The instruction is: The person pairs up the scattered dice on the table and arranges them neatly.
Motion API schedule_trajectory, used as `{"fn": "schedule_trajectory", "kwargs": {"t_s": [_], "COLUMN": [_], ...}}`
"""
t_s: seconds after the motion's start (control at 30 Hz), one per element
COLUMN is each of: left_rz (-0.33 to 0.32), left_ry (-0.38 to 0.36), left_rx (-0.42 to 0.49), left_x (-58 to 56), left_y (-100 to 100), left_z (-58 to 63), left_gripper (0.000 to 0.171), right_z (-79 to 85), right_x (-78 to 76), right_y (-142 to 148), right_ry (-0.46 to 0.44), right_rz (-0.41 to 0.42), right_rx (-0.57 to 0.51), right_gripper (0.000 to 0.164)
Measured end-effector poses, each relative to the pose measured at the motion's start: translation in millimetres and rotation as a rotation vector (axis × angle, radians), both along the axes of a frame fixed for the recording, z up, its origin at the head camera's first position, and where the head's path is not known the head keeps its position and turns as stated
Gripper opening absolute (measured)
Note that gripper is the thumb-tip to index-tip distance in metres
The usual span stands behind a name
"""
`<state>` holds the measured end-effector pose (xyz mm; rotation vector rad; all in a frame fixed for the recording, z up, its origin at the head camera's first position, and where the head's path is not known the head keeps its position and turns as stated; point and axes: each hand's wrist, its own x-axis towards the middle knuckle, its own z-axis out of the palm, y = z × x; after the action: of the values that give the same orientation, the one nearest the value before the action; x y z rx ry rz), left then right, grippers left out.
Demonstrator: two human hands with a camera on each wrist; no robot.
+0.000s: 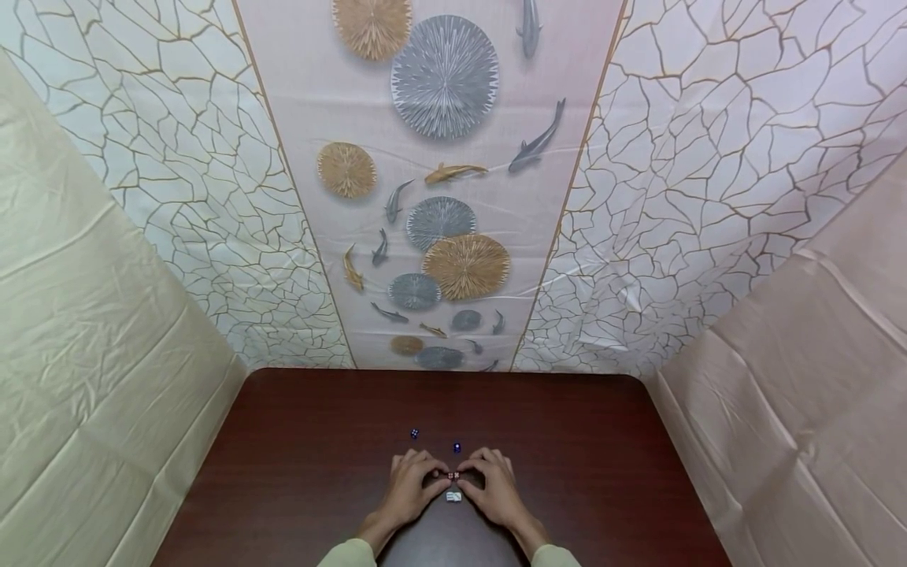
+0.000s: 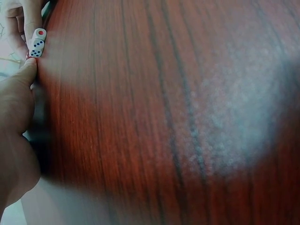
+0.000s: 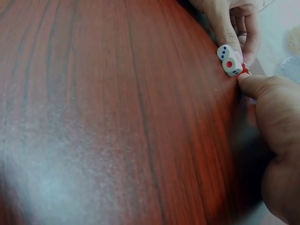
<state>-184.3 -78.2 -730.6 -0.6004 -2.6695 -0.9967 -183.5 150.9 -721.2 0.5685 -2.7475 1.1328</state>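
Two small red dice (image 1: 453, 476) sit side by side between the hands on the tabletop. The left hand (image 1: 407, 487) pinches the left one between thumb and index finger. From the other side, the right hand (image 1: 497, 487) pinches the right one the same way. Just nearer the person, two white dice (image 1: 453, 497) lie side by side; a white die (image 2: 41, 33) with a red dot stands out in the left wrist view. In the right wrist view, a sliver of red die (image 3: 244, 69) shows by the right thumb, the rest hidden by fingers and white dice.
Beyond the hands lie two blue dice, one blue die (image 1: 414, 433) farther left and another blue die (image 1: 457, 447) straight ahead. The dark red wooden table (image 1: 298, 425) ends at a patterned cloth backdrop (image 1: 439, 173), with plain cloth walls on both sides.
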Motion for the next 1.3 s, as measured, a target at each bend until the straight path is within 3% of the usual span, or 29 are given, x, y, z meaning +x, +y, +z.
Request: {"fn": "schedule_trajectory", "kwargs": {"t_s": [0.13, 0.3, 0.47, 0.7, 1.0, 1.3], "left_rz": [0.003, 0.006, 0.004, 0.008, 0.009, 0.006], "left_ry": [0.006, 0.049, 0.067, 0.047, 0.05, 0.064], "left_rx": [0.003, 0.018, 0.027, 0.019, 0.027, 0.037], "left_x": [0.4, -0.3, -2.0, -3.1, -2.8, -3.5], "left_y": [0.5, 0.9, 1.0, 0.6, 0.3, 0.2], "left_z": [0.1, -1.4, -2.9, -5.0, -5.3, -4.4], "left_gripper": [0.017, 0.02, 0.021, 0.021, 0.021, 0.02], "right_z": [4.5, 9.7, 13.3, 15.7, 23.0, 23.5], "right_x": [-1.4, -7.4, -15.3, -27.1, -43.6, -50.3], "right_y": [3.4, 6.4, 6.9, 7.0, 0.9, -4.4], "right_ry": [-0.033, 0.047, 0.1, 0.06, -0.079, -0.093], "right_rz": [0.008, -0.012, -0.067, -0.063, -0.022, -0.017], "right_rx": [-0.046, -0.11, -0.104, -0.027, 0.032, 0.071], "right_gripper": [0.02, 0.019, 0.017, 0.019, 0.024, 0.02]}}
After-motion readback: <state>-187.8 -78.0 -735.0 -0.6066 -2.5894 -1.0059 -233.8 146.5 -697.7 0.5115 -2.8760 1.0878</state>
